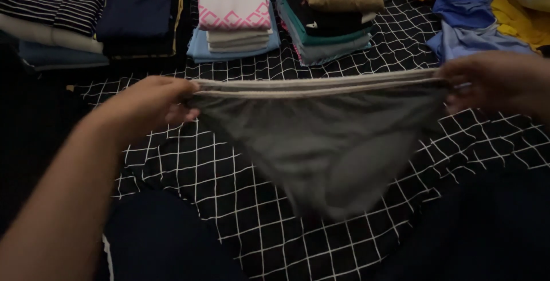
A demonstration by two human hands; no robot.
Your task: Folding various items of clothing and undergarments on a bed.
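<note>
A pair of grey briefs [326,143] with a pale waistband hangs stretched in the air above a black bedsheet with a white grid [217,201]. My left hand [152,103] grips the left end of the waistband. My right hand [492,80] grips the right end. The fabric below the waistband is blurred and tapers down to a narrow bottom around the middle of the view.
Several stacks of folded clothes line the far edge: a striped pile [51,6], a dark navy pile [140,12], a pink-and-white pile [235,12], a teal and brown pile [329,12]. Loose yellow and blue garments [481,12] lie at the far right. My dark-clothed knees fill the bottom.
</note>
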